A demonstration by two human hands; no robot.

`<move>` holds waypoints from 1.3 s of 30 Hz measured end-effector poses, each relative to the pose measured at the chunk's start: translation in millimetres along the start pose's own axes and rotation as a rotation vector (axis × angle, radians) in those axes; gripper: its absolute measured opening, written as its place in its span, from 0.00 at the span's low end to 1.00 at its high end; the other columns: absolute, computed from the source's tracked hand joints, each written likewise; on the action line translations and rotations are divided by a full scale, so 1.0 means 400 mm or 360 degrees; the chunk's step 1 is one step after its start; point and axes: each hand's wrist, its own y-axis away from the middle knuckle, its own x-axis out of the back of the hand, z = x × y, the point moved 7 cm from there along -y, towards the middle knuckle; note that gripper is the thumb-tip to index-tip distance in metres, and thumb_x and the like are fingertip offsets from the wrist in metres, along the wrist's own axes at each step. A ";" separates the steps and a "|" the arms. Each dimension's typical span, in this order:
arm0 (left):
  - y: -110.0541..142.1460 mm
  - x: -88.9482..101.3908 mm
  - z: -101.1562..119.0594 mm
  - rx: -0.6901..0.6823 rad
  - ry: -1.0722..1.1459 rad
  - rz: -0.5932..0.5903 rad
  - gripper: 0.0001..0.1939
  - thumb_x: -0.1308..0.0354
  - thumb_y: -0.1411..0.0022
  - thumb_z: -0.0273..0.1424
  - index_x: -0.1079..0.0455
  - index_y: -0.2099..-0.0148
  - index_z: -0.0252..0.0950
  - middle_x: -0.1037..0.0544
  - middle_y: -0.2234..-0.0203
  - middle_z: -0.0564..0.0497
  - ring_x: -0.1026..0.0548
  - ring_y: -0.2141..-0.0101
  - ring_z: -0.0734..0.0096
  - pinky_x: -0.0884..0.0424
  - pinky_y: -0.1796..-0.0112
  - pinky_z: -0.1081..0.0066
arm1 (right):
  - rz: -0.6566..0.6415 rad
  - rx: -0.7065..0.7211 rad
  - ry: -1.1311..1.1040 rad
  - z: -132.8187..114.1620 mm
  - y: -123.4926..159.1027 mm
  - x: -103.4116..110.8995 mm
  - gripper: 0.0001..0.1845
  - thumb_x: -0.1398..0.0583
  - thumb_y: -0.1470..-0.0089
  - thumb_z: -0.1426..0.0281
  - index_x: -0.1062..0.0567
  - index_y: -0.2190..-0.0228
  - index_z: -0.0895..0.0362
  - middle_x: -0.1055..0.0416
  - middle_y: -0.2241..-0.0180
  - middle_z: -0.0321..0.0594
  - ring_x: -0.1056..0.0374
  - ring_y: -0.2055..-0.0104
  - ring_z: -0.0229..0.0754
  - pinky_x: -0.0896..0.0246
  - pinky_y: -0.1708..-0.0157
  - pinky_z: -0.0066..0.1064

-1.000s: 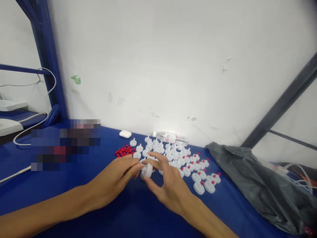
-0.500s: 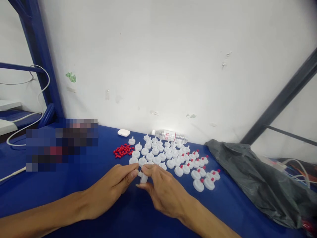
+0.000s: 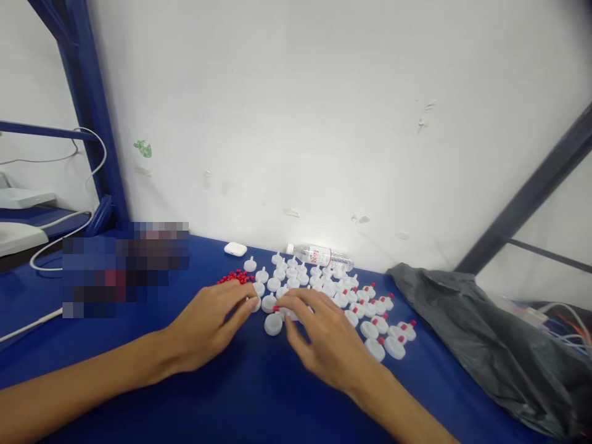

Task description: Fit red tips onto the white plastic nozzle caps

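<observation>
Between my hands, a white plastic funnel-shaped cap with a red tip (image 3: 273, 324) rests on the blue table (image 3: 259, 394). My right hand (image 3: 324, 330) is beside it, fingers curved and apart, fingertips close to the red tip. To the left, my left hand (image 3: 213, 324) has its thumb and index finger apart at the edge of the white caps (image 3: 269, 303); its fingertips partly cover one of them. Small red tips (image 3: 237, 277) lie in a pile just beyond my left hand. Further right stand several white caps fitted with red tips (image 3: 394, 346).
A clear plastic bottle (image 3: 319, 254) lies along the wall behind the caps. A white earphone case (image 3: 235, 249) is left of it. Dark grey cloth or plastic (image 3: 462, 320) covers the right side. Blue frame posts (image 3: 95, 111) and a white cable (image 3: 46, 246) are at the left.
The white cap my fingers were gripping now stands on the table with a red tip. My hands have moved apart and their fingers have loosened. The view has shifted slightly.
</observation>
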 end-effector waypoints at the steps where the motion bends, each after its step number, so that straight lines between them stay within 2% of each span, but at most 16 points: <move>1: -0.005 0.014 -0.020 0.0024 -0.0095 0.0053 0.20 0.55 0.14 0.42 0.26 0.56 0.44 0.19 0.65 0.50 0.22 0.63 0.57 0.28 0.59 0.59 | 0.0014 -0.0025 0.0030 0.017 0.001 0.011 0.16 0.40 0.26 0.78 0.23 0.45 0.48 0.13 0.50 0.45 0.13 0.50 0.54 0.14 0.49 0.47; 4: -0.017 0.046 -0.076 0.0077 -0.0359 0.0120 0.13 0.48 0.18 0.37 0.24 0.55 0.43 0.19 0.63 0.47 0.24 0.57 0.50 0.31 0.61 0.59 | 0.0049 -0.0100 0.0102 0.070 0.007 0.050 0.11 0.40 0.24 0.76 0.22 0.50 0.48 0.13 0.54 0.43 0.13 0.54 0.54 0.14 0.53 0.47; 6: -0.020 0.053 -0.105 0.0111 -0.0502 0.0100 0.11 0.46 0.20 0.34 0.23 0.54 0.43 0.18 0.60 0.45 0.24 0.53 0.47 0.32 0.61 0.60 | 0.0060 -0.0141 0.0148 0.100 0.012 0.073 0.08 0.38 0.24 0.75 0.22 0.50 0.50 0.12 0.52 0.46 0.13 0.52 0.56 0.14 0.52 0.47; 9: -0.018 0.046 -0.131 0.0167 -0.0666 0.0026 0.09 0.44 0.21 0.31 0.21 0.52 0.42 0.18 0.58 0.44 0.24 0.50 0.45 0.32 0.61 0.60 | 0.0052 -0.0178 0.0216 0.132 0.017 0.097 0.05 0.36 0.22 0.73 0.21 0.51 0.50 0.14 0.46 0.49 0.14 0.44 0.58 0.15 0.46 0.48; 12: -0.011 0.032 -0.144 0.0221 -0.0783 -0.0056 0.08 0.42 0.23 0.30 0.20 0.51 0.40 0.19 0.57 0.42 0.24 0.50 0.42 0.32 0.62 0.60 | 0.0008 -0.0185 0.0299 0.154 0.020 0.104 0.04 0.36 0.20 0.69 0.19 0.53 0.52 0.16 0.48 0.51 0.15 0.48 0.58 0.16 0.48 0.49; 15: -0.007 0.023 -0.155 0.0267 -0.0864 -0.0115 0.09 0.42 0.21 0.32 0.20 0.49 0.39 0.18 0.55 0.40 0.24 0.48 0.40 0.31 0.62 0.60 | -0.0113 -0.0159 0.0380 0.168 0.022 0.099 0.06 0.35 0.20 0.67 0.18 0.55 0.52 0.17 0.57 0.49 0.18 0.55 0.59 0.17 0.52 0.53; 18: -0.004 0.018 -0.166 0.0295 -0.0895 -0.0165 0.07 0.41 0.20 0.32 0.20 0.50 0.40 0.17 0.56 0.42 0.23 0.49 0.44 0.31 0.62 0.62 | -0.0296 -0.0119 0.0394 0.172 0.024 0.091 0.07 0.33 0.23 0.67 0.18 0.58 0.52 0.17 0.63 0.46 0.19 0.59 0.58 0.19 0.54 0.55; 23: -0.005 0.008 -0.183 0.0312 -0.0893 -0.0217 0.10 0.44 0.19 0.29 0.20 0.51 0.40 0.18 0.59 0.45 0.22 0.53 0.49 0.32 0.64 0.64 | -0.0554 -0.0133 0.0290 0.172 0.034 0.071 0.09 0.31 0.26 0.71 0.18 0.63 0.52 0.17 0.65 0.41 0.19 0.61 0.52 0.22 0.57 0.47; 27: -0.010 0.008 -0.179 0.0307 -0.0893 -0.0192 0.11 0.45 0.20 0.30 0.20 0.52 0.41 0.18 0.60 0.45 0.21 0.55 0.48 0.29 0.64 0.61 | -0.0660 -0.0215 0.0235 0.184 0.043 0.050 0.08 0.24 0.32 0.71 0.16 0.64 0.51 0.15 0.66 0.36 0.18 0.61 0.50 0.24 0.53 0.45; 29: -0.011 0.012 -0.167 0.0289 -0.0888 -0.0146 0.12 0.46 0.20 0.32 0.20 0.52 0.42 0.18 0.59 0.44 0.20 0.55 0.47 0.28 0.63 0.59 | -0.0667 -0.0277 0.0236 0.194 0.043 0.049 0.07 0.24 0.30 0.67 0.14 0.62 0.50 0.14 0.65 0.35 0.18 0.60 0.49 0.25 0.52 0.44; 32: -0.010 0.022 -0.141 0.0241 -0.0856 -0.0050 0.14 0.49 0.19 0.34 0.21 0.52 0.42 0.18 0.60 0.46 0.19 0.60 0.49 0.28 0.63 0.58 | -0.0632 -0.0378 0.0300 0.217 0.042 0.058 0.12 0.34 0.20 0.63 0.13 0.59 0.51 0.13 0.63 0.39 0.18 0.59 0.51 0.29 0.50 0.47; 35: -0.008 0.029 -0.118 0.0158 -0.0799 0.0046 0.13 0.48 0.19 0.35 0.22 0.53 0.43 0.17 0.62 0.49 0.18 0.64 0.54 0.28 0.64 0.59 | -0.0596 -0.0486 0.0381 0.250 0.049 0.066 0.16 0.40 0.18 0.68 0.12 0.56 0.54 0.13 0.62 0.44 0.19 0.56 0.56 0.30 0.50 0.50; 39: -0.005 0.031 -0.095 -0.0023 -0.0697 0.0174 0.13 0.46 0.17 0.35 0.20 0.51 0.45 0.14 0.60 0.50 0.15 0.61 0.57 0.25 0.63 0.62 | -0.0635 -0.0557 0.0373 0.286 0.071 0.051 0.08 0.32 0.23 0.67 0.11 0.53 0.55 0.12 0.58 0.46 0.19 0.52 0.59 0.29 0.51 0.49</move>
